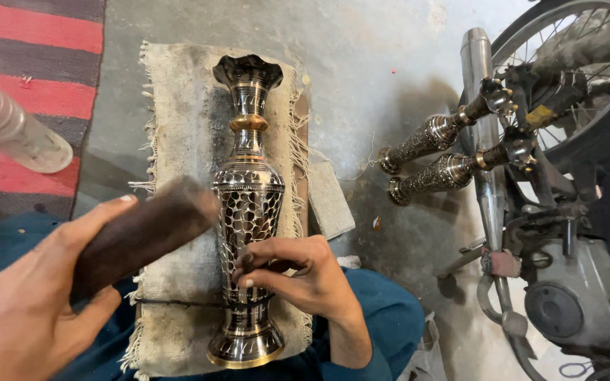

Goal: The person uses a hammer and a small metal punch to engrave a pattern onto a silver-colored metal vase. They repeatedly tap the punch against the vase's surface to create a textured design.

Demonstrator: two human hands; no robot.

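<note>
Lying on a frayed cloth pad (178, 127), the engraved brass vase (248, 204) was worked: left hand (30, 303) gripped a wooden mallet (142, 233); right hand (305, 271) pinched a small chisel (248, 259) against its body.

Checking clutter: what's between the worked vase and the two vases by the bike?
Head view: between vase and the two vases lie a grey slab and bare concrete floor.

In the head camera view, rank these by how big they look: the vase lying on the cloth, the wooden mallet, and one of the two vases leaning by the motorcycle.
1. Vase on the cloth, the longest.
2. Wooden mallet in the left hand; it is blurred and close to the camera, so its rank is unsure.
3. Leaning vase; it lies farther off, so it may match the first.
</note>
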